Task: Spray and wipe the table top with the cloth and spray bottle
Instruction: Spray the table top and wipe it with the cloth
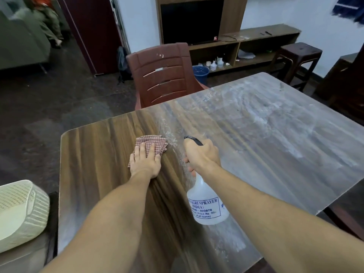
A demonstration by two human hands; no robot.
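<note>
The wooden table top [266, 134] fills the middle of the view; its left strip looks dark and clean, while the right side is dusty with pale smears. My left hand [145, 160] presses flat on a folded red-checked cloth [152, 144] near the table's left side. My right hand [201, 154] grips the neck and trigger of a translucent white spray bottle [206, 203] with a black nozzle, held above the table and pointing away from me, just right of the cloth.
A brown plastic chair [163, 75] stands at the table's far edge. A cream cushion [19, 211] lies at lower left. Behind are a TV unit [197, 22], a blue bucket [201, 71], a dark stool [299, 56] and a person seated at far left.
</note>
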